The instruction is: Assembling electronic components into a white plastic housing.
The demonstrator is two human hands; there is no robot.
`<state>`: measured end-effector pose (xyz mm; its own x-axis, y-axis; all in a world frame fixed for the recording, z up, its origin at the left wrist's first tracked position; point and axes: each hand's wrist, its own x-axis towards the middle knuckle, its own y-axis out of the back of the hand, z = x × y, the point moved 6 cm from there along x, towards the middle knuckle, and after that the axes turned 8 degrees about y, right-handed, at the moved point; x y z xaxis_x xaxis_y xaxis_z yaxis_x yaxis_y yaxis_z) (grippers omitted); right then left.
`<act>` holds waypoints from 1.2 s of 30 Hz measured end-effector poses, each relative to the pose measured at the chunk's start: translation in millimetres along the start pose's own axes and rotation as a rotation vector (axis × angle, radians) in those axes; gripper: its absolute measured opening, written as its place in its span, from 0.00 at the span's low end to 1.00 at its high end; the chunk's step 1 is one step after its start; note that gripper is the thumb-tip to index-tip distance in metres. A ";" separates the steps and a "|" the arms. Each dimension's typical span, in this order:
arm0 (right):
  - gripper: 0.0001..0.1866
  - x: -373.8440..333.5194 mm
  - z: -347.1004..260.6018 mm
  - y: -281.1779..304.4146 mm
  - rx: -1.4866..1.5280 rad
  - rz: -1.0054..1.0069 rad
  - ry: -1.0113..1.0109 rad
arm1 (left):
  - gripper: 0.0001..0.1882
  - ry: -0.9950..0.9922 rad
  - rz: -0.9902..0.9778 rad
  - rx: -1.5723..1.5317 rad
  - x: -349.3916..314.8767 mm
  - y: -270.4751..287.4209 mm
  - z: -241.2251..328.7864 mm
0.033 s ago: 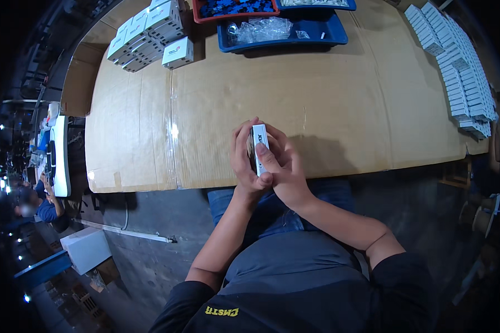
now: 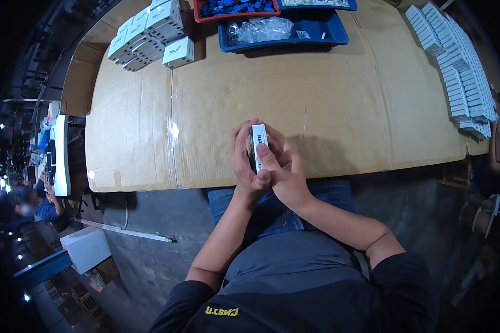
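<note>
A small white box (image 2: pixel 259 135) with dark print on its narrow side stands on edge between my hands, just above the near edge of the cardboard-covered table. My left hand (image 2: pixel 241 158) is wrapped round its left side, fingers curled over the far end. From the right, my right hand (image 2: pixel 290 173) closes on the same box, and its thumb presses on the printed side. Both hands hide most of the box's broad faces and its lower end.
Stacked white boxes (image 2: pixel 144 30) and one single box (image 2: pixel 178 53) stand at the far left. A blue tray (image 2: pixel 286 44) holds clear plastic bags, with a red tray (image 2: pixel 236 19) of blue pieces behind it. Rows of white boxes (image 2: pixel 458 66) line the right. A person (image 2: pixel 47 205) is at far left.
</note>
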<state>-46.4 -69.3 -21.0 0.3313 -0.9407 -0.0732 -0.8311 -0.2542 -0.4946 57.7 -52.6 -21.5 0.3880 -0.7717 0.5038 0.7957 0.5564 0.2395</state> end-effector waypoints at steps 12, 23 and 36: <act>0.24 -9.2 -6.3 1.8 -0.262 -0.005 0.098 | 0.47 0.111 0.044 -0.018 0.3 0.7 7.3; 0.36 21.3 -18.0 7.8 -0.237 -0.379 -0.077 | 0.57 0.245 -0.111 -0.104 -1.7 -1.9 -10.4; 0.43 29.2 -58.3 23.7 -1.011 -0.540 0.882 | 0.39 1.110 -0.267 -0.895 -14.8 -29.2 25.7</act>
<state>-82.5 -116.0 15.6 0.6327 -0.4148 0.6540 -0.7740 -0.3123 0.5508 16.8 -49.4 -14.6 0.0069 -0.8870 -0.4616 0.7577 0.3059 -0.5765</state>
